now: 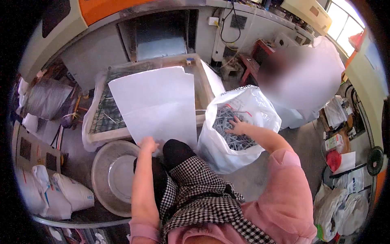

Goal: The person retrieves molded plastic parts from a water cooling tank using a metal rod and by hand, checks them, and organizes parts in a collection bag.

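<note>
My right hand [237, 127] reaches into a white plastic bag [217, 152], its fingers spread on a heap of thin grey stick-like pieces [239, 141]. A few red strips [239, 110] lie among them near the far side of the bag. My left hand [148, 144] is at the lower edge of a large white sheet [156, 105], its fingers curled; what they hold, if anything, is hidden. The sheet lies tilted across a pale-rimmed tray [109, 136], covering much of it. Several thin pieces rest on dark mesh at the tray's left.
A wide round basin [101, 183] stands left of my knees. White sacks [71, 195] lie at the lower left. Behind the bag is another person [325, 69], partly blurred, near a red stool [250, 67]. More plastic bags [341, 207] sit at the right. Machine panels stand behind the tray.
</note>
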The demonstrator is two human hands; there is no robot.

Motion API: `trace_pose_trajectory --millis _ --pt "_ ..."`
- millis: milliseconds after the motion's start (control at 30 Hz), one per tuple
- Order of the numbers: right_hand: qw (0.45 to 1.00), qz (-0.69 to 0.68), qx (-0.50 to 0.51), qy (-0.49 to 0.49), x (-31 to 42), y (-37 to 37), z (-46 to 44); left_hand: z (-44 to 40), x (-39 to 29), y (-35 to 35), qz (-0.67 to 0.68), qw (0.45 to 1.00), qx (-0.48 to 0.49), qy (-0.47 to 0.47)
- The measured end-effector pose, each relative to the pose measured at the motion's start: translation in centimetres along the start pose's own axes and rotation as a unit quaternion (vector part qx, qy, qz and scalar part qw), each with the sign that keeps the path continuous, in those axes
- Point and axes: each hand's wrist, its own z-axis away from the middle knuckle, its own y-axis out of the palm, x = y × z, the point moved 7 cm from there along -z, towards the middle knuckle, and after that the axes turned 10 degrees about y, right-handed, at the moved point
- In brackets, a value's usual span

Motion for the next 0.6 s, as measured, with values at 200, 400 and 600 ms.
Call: trace_pose_trajectory --millis 200,400,600 --pt "0.998 0.035 -0.055 0.008 3.2 5.4 -2.4 -1.7 1.2 1.7 -0.022 1.0 -0.002 -0.011" --pt "0.998 0.029 -0.044 0.027 1.1 2.9 -0.5 -1.4 1.6 2.1 0.008 0.999 0.03 -0.024" --pt "0.998 0.046 -0.011 0.043 1.7 6.3 -1.0 -1.4 1.1 1.7 0.031 0.997 0.061 -0.025"
